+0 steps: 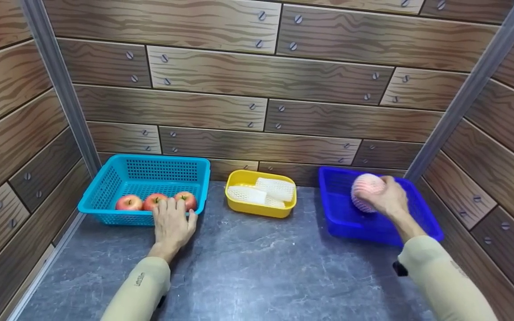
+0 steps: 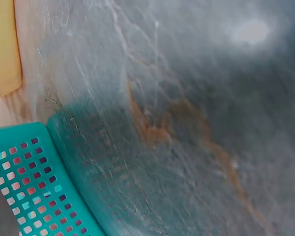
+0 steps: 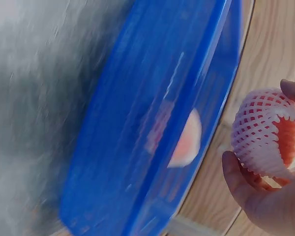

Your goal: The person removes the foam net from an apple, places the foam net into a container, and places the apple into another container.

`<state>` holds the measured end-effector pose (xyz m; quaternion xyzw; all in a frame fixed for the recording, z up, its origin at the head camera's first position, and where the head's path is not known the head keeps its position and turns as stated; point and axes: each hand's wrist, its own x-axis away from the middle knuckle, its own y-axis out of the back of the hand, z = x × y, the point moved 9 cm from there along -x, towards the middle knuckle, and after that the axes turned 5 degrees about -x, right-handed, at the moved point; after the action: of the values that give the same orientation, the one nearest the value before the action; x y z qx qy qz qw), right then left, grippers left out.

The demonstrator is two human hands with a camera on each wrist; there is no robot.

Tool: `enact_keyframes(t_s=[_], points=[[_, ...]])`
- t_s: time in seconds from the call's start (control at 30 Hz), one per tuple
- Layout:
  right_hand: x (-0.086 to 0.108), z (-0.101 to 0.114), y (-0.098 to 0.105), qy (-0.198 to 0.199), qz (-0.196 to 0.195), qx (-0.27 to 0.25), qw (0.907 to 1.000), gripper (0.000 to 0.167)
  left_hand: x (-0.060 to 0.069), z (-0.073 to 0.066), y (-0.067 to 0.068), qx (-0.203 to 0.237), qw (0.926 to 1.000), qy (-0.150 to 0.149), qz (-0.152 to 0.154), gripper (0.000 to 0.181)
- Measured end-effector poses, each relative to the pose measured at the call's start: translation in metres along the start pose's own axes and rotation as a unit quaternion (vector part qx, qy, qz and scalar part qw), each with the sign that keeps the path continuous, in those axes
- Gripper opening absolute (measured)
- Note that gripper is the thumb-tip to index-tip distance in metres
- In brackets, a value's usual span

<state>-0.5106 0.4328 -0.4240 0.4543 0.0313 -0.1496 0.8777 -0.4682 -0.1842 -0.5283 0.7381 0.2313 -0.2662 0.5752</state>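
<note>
Mostly pink-netted apple, red beneath

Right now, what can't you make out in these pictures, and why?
Head: lower part of the middle apple, behind the left hand.
Left wrist: yellow container, mostly cut off by the left edge.
Left wrist: contents of the teal basket, screened by its mesh.
Right wrist: pale pink shape at the rim of the blue basket, too blurred.

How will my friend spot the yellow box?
On the grey table, look between the turquoise basket at left and the blue basket at right. There sits the yellow box, smaller than both baskets, with white nets inside.
</note>
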Motion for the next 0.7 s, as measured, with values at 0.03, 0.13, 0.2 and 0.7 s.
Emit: enact_keyframes(t_s=[0.03,0.13,0.2,0.7], points=[[0.004,0.009,-0.003,0.015,0.000,-0.006,0.9999,0.102,0.000,0.000,-0.001,-0.001,1.0000,0.002,0.004,0.027],[0.018,0.037,-0.010,0.058,-0.003,-0.025,0.9980,0.096,-0.001,0.000,-0.001,-0.003,0.9999,0.007,0.015,0.027],[0.029,0.054,-0.015,0.081,-0.002,-0.043,0.9958,0.093,-0.001,0.000,-0.002,-0.003,0.9997,0.010,0.021,0.027],[0.119,0.126,-0.116,0.166,0.123,-0.120,0.9709,0.094,-0.001,0.000,-0.003,-0.004,0.9990,0.008,0.045,0.028]])
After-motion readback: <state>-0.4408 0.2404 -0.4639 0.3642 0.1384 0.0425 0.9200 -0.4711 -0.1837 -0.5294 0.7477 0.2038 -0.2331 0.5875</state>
